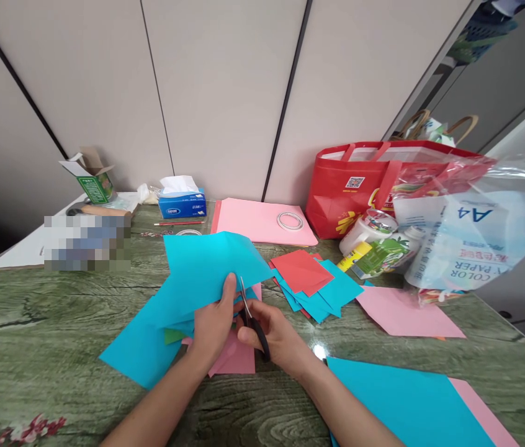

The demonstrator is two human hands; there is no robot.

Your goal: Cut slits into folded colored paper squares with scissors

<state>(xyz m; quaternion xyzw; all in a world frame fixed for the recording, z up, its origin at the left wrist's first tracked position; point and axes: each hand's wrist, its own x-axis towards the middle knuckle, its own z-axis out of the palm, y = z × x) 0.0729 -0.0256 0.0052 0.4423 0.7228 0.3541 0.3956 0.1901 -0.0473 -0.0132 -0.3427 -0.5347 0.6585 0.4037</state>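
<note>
Head view: the left hand (213,326) pinches a turquoise paper sheet (209,267), thumb on top; the right hand (278,338) is curled around black-handled scissors (259,340), a blade over the sheet's near edge. Red paper pieces (297,270) lie right of this grip, pink paper sheets (248,220) beyond it.

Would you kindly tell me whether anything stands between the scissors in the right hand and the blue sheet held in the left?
Nothing visible does: the scissors in the right hand reach the blue sheet, one blade lying over it. The left hand holds that sheet, its thumb close beside the blade.
</note>
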